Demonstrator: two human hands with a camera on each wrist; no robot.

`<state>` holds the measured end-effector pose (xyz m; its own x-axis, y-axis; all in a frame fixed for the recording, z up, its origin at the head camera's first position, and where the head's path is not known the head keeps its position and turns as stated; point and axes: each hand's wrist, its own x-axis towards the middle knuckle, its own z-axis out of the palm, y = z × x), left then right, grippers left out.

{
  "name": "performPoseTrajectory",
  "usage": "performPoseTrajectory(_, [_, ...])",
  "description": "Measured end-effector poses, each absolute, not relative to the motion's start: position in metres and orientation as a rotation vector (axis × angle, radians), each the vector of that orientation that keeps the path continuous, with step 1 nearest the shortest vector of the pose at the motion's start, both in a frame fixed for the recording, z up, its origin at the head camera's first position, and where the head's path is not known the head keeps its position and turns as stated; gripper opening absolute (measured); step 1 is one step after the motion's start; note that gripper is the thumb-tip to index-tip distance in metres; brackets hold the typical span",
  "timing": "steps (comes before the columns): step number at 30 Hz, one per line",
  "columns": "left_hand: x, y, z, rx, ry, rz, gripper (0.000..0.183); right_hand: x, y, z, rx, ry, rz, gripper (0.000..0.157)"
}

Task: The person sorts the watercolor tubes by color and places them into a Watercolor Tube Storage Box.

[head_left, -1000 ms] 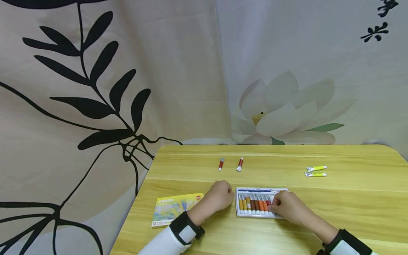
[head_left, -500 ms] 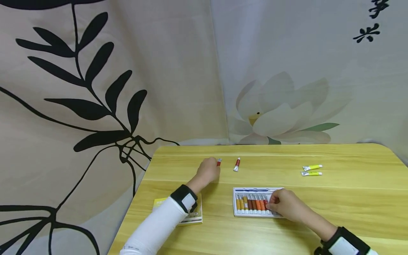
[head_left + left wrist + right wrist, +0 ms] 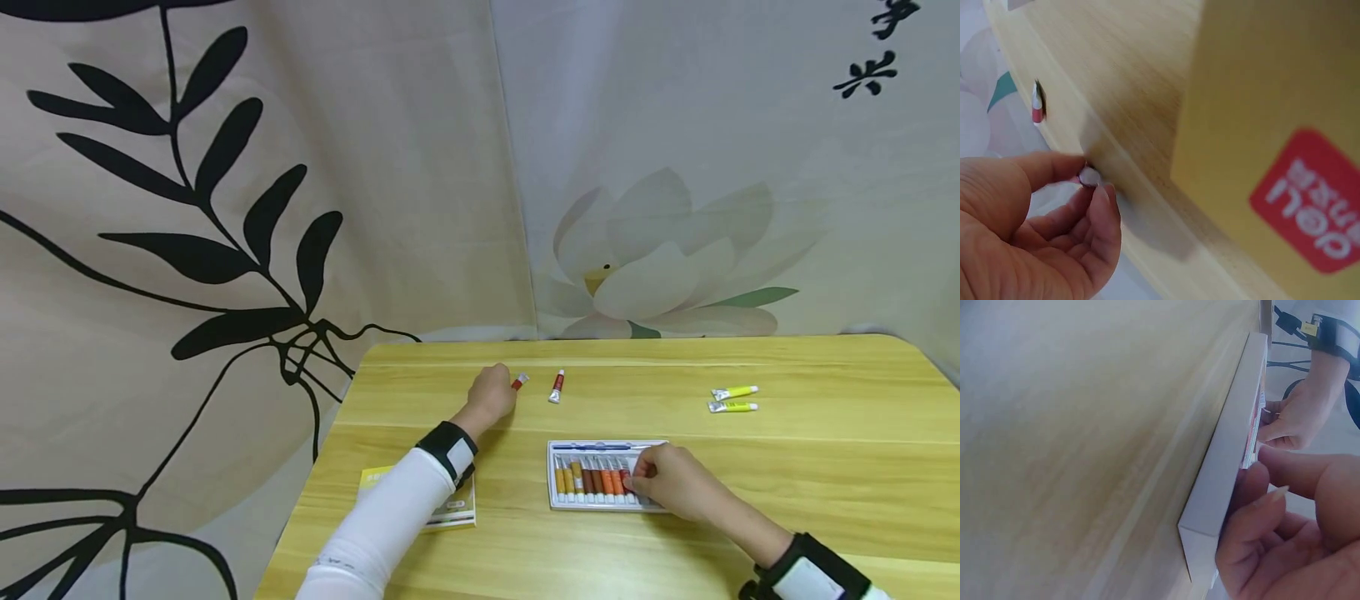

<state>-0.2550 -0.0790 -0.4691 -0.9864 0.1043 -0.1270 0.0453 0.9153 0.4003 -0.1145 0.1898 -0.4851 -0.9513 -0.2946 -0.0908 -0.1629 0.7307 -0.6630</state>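
My left hand (image 3: 491, 396) pinches a red paint tube (image 3: 520, 381) between thumb and forefinger near the table's far edge. In the left wrist view, the tube's round white cap (image 3: 1089, 177) faces the camera. A second red paint tube (image 3: 557, 386) lies just to the right. My right hand (image 3: 678, 483) is at the right end of a white paint tray (image 3: 592, 507), its thumb and finger pinching a red tube (image 3: 626, 478) in the row. Yellow, brown and orange tubes (image 3: 596, 481) fill the tray leftward; the right end is hidden by the hand.
Two yellow paint tubes (image 3: 733, 407) lie at the back right. A yellow printed paint box (image 3: 453, 518) lies left of the tray, partly under the left forearm in the head view. A blue-handled brush (image 3: 592, 447) lies along the tray's back. A patterned curtain hangs behind the table.
My left hand has moved from beside the tray to the far left red tube, gripped and tilted it. The right hand has stayed at the tray.
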Motion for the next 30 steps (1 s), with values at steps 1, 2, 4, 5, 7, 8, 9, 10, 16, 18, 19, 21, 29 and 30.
performPoseTrajectory(1, [-0.255,-0.079,-0.469,0.111,2.932,0.603,0.013,-0.115,0.189,-0.485,-0.359,2.743,-1.027,0.022])
performPoseTrajectory(2, [-0.255,-0.079,-0.470,0.107,2.932,0.602,0.014,-0.115,0.189,-0.484,-0.351,2.743,-1.030,0.023])
performPoseTrajectory(4, [-0.255,-0.080,-0.471,0.094,2.926,0.624,0.018,-0.115,0.189,-0.483,-0.341,2.733,-1.048,0.023])
performPoseTrajectory(5, [-0.255,-0.081,-0.472,0.084,2.919,0.654,0.021,-0.115,0.189,-0.482,-0.350,2.734,-1.060,0.023])
performPoseTrajectory(7, [-0.255,-0.082,-0.473,0.054,2.912,0.712,0.026,-0.115,0.190,-0.480,-0.353,2.729,-1.091,0.023])
performPoseTrajectory(8, [-0.254,-0.082,-0.473,0.043,2.913,0.742,0.028,-0.115,0.191,-0.479,-0.363,2.729,-1.106,0.023])
performPoseTrajectory(9, [-0.254,-0.083,-0.473,0.033,2.909,0.783,0.031,-0.115,0.192,-0.478,-0.369,2.730,-1.118,0.023])
performPoseTrajectory(10, [-0.253,-0.083,-0.473,0.031,2.913,0.834,0.034,-0.116,0.193,-0.476,-0.379,2.731,-1.132,0.022])
performPoseTrajectory(16, [-0.244,-0.080,-0.460,0.087,2.894,1.128,0.028,-0.118,0.194,-0.465,-0.363,2.716,-1.187,0.019])
performPoseTrajectory(18, [-0.238,-0.077,-0.453,0.100,2.859,1.244,0.018,-0.119,0.193,-0.462,-0.341,2.711,-1.216,0.018])
performPoseTrajectory(19, [-0.234,-0.075,-0.450,0.112,2.838,1.302,0.015,-0.120,0.192,-0.460,-0.333,2.709,-1.233,0.019])
performPoseTrajectory(21, [-0.225,-0.070,-0.443,0.135,2.780,1.434,0.012,-0.120,0.189,-0.457,-0.318,2.691,-1.278,0.018])
performPoseTrajectory(29, [-0.185,-0.049,-0.429,0.204,2.426,1.841,0.013,-0.123,0.176,-0.446,-0.292,2.586,-1.499,0.027])
performPoseTrajectory(30, [-0.181,-0.046,-0.428,0.195,2.385,1.861,0.013,-0.123,0.175,-0.445,-0.289,2.573,-1.523,0.030])
